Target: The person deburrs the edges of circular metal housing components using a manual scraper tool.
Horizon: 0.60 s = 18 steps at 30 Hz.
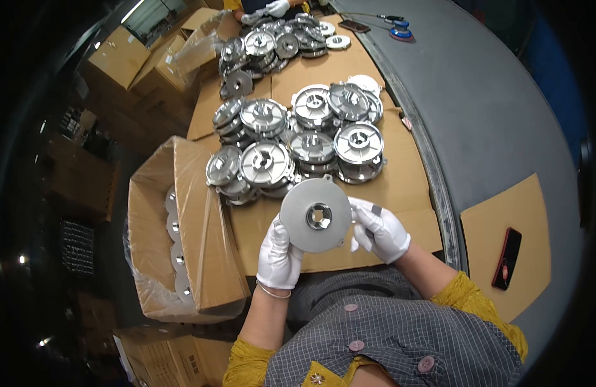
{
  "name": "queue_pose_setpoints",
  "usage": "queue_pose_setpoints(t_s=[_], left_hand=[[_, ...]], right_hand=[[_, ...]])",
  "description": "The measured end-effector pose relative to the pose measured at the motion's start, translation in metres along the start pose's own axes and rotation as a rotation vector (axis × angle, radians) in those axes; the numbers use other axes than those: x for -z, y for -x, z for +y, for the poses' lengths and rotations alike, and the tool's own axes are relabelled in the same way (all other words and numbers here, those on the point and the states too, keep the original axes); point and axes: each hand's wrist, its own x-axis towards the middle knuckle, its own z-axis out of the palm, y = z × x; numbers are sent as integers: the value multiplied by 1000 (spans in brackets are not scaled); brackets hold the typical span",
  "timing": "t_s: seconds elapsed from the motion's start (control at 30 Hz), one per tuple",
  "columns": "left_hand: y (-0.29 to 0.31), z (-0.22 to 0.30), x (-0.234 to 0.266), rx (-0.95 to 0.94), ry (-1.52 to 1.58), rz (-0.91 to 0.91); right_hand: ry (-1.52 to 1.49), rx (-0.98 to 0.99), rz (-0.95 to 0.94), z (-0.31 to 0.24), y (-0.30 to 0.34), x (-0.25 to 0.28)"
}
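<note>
- My left hand (278, 258), gloved: holding grey metal disc (302, 218) by its 8 o'clock edge.
- My right hand (384, 233), gloved: fingers bent, at disc's 3 o'clock edge; can't tell if gripping.
- Disc stacks (264, 162): 12 o'clock of disc, on cardboard (401, 222).
- Open carton (208, 251): 9 o'clock.

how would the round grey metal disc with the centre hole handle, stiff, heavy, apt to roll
The round grey metal disc is likely stiff: it shows no sag in the white-gloved left hand. Its metal look suggests it may be heavy for its size. On edge, it would probably roll unevenly, since small metal tabs jut from its rim.
</note>
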Motion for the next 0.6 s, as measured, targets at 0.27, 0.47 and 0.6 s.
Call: queue_pose_setpoints(t_s=[0.27,0.47,0.6], left_hand=[[9,-13,6,119,230,125],[6,-20,7,135,229,107],[16,-16,6,141,234,25]], right_hand=[[69,-60,59,8,7,-4],[21,-88,105,7,5,0],[123,-1,84,9,6,3]])
